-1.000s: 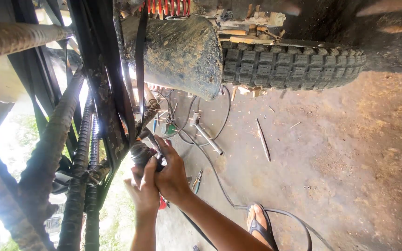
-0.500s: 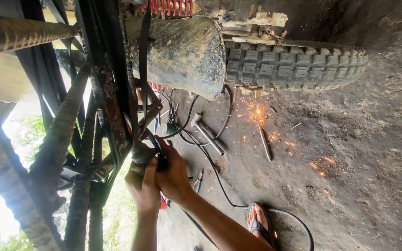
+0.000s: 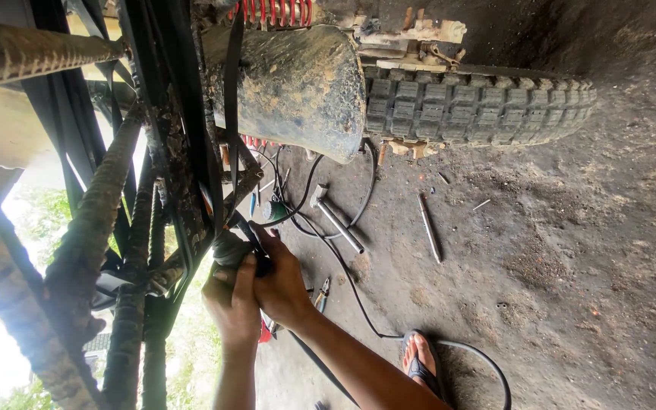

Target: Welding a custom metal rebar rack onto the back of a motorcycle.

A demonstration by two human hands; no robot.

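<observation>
- The left hand (image 3: 233, 310) and the right hand (image 3: 286, 287) are pressed together, both closed around one dark power tool (image 3: 231, 250); the right thumb lies across the top of it and the left fingers wrap it from below; its working end is hidden behind the bars, so I cannot tell what kind of head it carries
- The tool is held up against a rusty rebar frame (image 3: 93, 228), where black straps and flat bars cross; no sparks or dust show at the contact, so the tool looks placed but not cutting at this instant; the bar it touches looks whole as far as can be seen, so most of the work on it seems left to do
- A black cable (image 3: 343, 282) runs away from the hands along the ground and curves round past a sandalled foot (image 3: 419, 363)
- Small pliers (image 3: 320, 292) lie just beside the right wrist, untouched
- Further out on the dirt ground (image 3: 571, 266) lie a hammer (image 3: 335, 220) and a thin metal rod (image 3: 428, 228), apart from each other; a green-capped item (image 3: 273, 211) sits near the hammer's head, among loops of cable
- Farthest off is a motorcycle's knobbly tyre (image 3: 480, 102) under a muddy mudguard (image 3: 298, 83), with a red coil spring (image 3: 275, 11) at the picture's edge; none of it is touched by either hand
</observation>
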